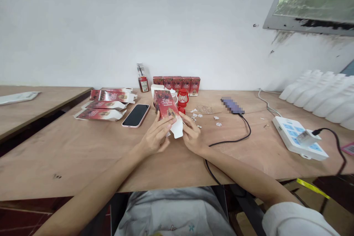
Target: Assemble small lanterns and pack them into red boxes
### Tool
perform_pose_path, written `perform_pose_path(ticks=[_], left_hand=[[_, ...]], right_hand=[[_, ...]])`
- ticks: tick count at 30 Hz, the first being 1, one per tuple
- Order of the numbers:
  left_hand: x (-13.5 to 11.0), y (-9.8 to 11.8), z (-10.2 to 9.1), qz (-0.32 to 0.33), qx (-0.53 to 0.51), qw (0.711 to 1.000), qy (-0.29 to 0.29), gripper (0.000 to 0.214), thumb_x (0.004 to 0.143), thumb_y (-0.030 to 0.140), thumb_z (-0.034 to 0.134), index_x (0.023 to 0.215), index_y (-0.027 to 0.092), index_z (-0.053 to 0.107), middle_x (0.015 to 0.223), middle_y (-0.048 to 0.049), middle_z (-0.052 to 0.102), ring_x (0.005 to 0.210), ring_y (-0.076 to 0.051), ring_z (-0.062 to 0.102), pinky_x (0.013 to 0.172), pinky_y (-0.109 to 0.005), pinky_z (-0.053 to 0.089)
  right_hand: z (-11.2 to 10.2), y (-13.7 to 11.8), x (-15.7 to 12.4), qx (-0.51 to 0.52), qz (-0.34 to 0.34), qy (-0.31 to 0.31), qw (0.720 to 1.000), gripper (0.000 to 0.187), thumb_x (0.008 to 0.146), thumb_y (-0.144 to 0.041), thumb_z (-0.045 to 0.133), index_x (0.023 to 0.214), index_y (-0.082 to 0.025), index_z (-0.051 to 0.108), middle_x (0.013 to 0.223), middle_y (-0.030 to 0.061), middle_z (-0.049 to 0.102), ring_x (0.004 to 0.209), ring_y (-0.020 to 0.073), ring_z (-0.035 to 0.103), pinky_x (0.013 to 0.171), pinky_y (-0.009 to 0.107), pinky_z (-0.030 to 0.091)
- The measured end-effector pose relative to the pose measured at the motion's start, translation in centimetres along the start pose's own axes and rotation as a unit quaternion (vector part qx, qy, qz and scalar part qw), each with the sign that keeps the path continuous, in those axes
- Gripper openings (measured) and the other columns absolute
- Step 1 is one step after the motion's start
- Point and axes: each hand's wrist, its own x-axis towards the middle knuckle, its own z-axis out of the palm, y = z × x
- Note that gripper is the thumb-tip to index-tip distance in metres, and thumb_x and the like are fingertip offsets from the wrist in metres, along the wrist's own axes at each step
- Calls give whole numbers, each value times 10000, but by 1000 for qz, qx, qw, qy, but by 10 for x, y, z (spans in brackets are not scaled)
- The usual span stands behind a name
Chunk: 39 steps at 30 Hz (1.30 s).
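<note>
A red carton (166,107) is held tilted just above the desk (83,147), its white flap (177,128) hanging open at the lower end. The carton is judged to be mid-assembly: the body is already squared up and the end is not yet closed. Closing it would call for the flap to be folded inward and tucked while the body is kept steady.

The left hand (155,138) is wrapped narrowly round the carton's lower side in a closed grip. The flap appears to be pinched between the fingertips of the right hand (192,134).

Left of the carton, a phone (136,115) is laid face up, and flat cartons (103,108) are stacked farther left. Behind the carton a red lantern toy (183,99) and a row of finished boxes (177,81) are seen. Well to the carton's right, a power strip (298,138) is placed.
</note>
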Motion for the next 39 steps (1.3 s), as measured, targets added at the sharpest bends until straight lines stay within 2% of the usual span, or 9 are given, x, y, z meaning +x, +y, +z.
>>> perform_pose_path(ticks=[2, 6, 9, 14, 21, 24, 27, 30, 39], left_hand=[[-1, -1, 0, 14, 38, 999, 20, 778, 791, 127, 561, 1455, 181, 161, 1213, -158, 615, 1240, -240, 499, 1028, -547, 399], [-2, -5, -1, 51, 148, 988, 13, 627, 752, 304, 673, 1318, 227, 415, 1134, -103, 652, 1132, -242, 586, 1001, -467, 442], [-1, -6, -1, 21, 193, 981, -11, 542, 736, 390, 677, 1226, 249, 494, 1162, -105, 633, 1092, -259, 603, 1006, -474, 402], [-1, -5, 1, -36, 184, 982, -14, 604, 695, 485, 678, 1220, 242, 502, 1182, -135, 600, 1039, -274, 602, 990, -487, 345], [-1, -2, 0, -144, 176, 974, -14, 363, 712, 270, 633, 1062, 221, 547, 1144, -132, 577, 1023, -283, 571, 894, -471, 366], [-2, -5, -1, -137, 160, 978, -14, 318, 713, 239, 606, 1023, 201, 546, 1101, -136, 569, 976, -274, 567, 786, -405, 409], [-4, -6, -2, -113, 158, 981, -8, 270, 722, 240, 597, 983, 201, 537, 1031, -116, 574, 904, -247, 575, 744, -377, 423], [-4, -5, -2, -108, 156, 982, -15, 249, 719, 246, 596, 957, 205, 534, 996, -101, 578, 865, -231, 578, 728, -363, 431], [-1, -4, -2, -81, 90, 991, -53, 276, 715, 197, 563, 988, 176, 532, 961, -118, 588, 862, -241, 564, 739, -372, 445]], right_hand=[[-1, -6, 3, -2, 13, 9, 1000, 346, 905, -131, 410, 1149, -244, 628, 1234, 100, 598, 1156, 197, 570, 967, 372, 503], [1, -18, 7, 13, 77, 31, 996, 262, 907, -206, 473, 1112, -234, 634, 1089, 88, 666, 1042, 189, 624, 920, 356, 510], [6, -18, 4, 48, 137, 46, 988, 211, 899, -248, 502, 1040, -223, 657, 1061, 82, 679, 1020, 192, 629, 876, 339, 517], [10, -10, 0, 105, 200, 54, 973, 242, 921, -289, 462, 1070, -237, 646, 1031, 51, 701, 930, 173, 656, 800, 299, 529], [13, -8, -3, 187, 249, 40, 949, 348, 935, -361, 424, 1250, -266, 535, 946, 40, 715, 749, 153, 687, 713, 297, 581], [12, -9, -4, 206, 255, 18, 945, 409, 931, -385, 427, 1323, -273, 454, 1031, 53, 695, 754, 151, 687, 697, 297, 591], [10, -10, -4, 184, 226, 4, 957, 349, 941, -380, 398, 1247, -275, 528, 1153, 58, 647, 862, 157, 675, 729, 294, 578], [9, -11, -2, 182, 205, -23, 961, 277, 904, -368, 490, 1137, -258, 592, 1100, 52, 654, 969, 170, 640, 813, 305, 547], [16, -10, 2, 283, 246, -19, 927, 236, 778, -358, 656, 912, -233, 507, 980, 23, 573, 909, 141, 606, 790, 276, 532]])
